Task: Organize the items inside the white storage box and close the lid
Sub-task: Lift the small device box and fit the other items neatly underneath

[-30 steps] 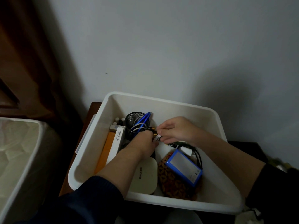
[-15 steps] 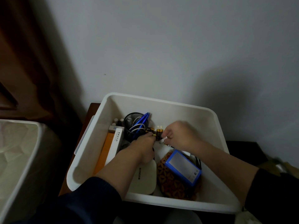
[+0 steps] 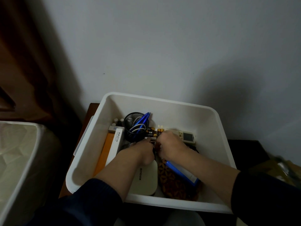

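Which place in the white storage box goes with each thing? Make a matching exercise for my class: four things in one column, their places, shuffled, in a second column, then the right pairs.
Things
1. black mesh pen cup
2. orange box
3. cream case
4. small remote with a screen

Places
A. flat near the front wall, beside the left forearm
B. far side, just beyond the right hand
C. along the left wall
D. standing at the back, blue pens inside

Pairs: 1-D, 2-C, 3-A, 4-B

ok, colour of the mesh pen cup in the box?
Black, holding blue pens; the mesh pen cup shows best in the head view.
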The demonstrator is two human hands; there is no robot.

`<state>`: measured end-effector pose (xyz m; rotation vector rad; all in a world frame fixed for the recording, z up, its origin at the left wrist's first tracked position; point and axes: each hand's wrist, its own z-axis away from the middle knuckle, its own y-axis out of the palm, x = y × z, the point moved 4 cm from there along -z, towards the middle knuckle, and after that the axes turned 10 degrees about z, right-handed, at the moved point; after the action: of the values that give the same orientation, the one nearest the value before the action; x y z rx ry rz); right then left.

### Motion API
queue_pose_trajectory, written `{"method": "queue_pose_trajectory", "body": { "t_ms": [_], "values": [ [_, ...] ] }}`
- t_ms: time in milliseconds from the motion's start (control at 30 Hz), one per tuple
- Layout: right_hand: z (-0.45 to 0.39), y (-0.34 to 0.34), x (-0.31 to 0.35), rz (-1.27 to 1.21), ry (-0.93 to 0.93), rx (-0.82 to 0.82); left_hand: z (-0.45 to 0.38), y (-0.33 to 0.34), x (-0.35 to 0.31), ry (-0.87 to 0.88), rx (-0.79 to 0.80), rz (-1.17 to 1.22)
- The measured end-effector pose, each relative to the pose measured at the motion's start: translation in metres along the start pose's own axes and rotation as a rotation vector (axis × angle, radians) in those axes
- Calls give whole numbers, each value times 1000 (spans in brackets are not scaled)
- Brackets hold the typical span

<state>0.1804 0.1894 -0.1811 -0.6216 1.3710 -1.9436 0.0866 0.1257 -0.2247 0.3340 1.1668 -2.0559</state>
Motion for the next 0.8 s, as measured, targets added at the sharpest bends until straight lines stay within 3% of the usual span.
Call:
{"method": "queue_pose_trajectory", "body": {
  "t_ms": [467, 800],
  "values": [
    [-8, 5, -1, -29, -29, 85, -5, 1, 3, -20, 4, 40],
    [-19, 19, -13, -182, 150, 37, -12, 4, 12, -51, -2, 93]
  ]
}}
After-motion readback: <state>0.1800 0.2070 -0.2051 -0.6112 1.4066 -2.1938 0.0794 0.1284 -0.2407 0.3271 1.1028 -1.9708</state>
